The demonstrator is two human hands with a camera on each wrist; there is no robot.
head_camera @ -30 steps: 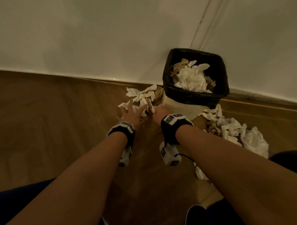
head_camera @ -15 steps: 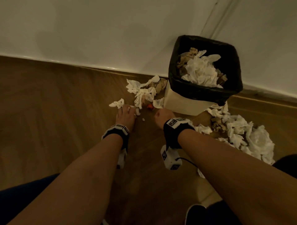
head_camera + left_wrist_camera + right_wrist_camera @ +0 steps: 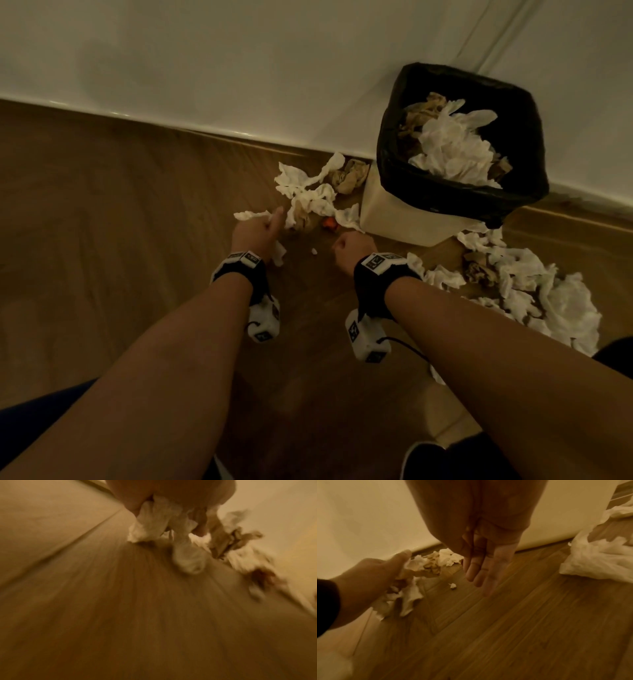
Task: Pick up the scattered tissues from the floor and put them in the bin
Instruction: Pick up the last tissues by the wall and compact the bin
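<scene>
White tissues lie scattered on the wooden floor left of the bin, a second heap to its right, too tangled to count; the one bin, black-lined, holds white and brown crumpled paper; the left hand grips a bunch of tissues, blurred in its wrist view; the right hand hangs empty, fingers loosely straight.

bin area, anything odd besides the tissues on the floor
Yes: a small red-orange object lies among the tissues left of the bin; too small to identify. The bin's black liner is piled high.
</scene>
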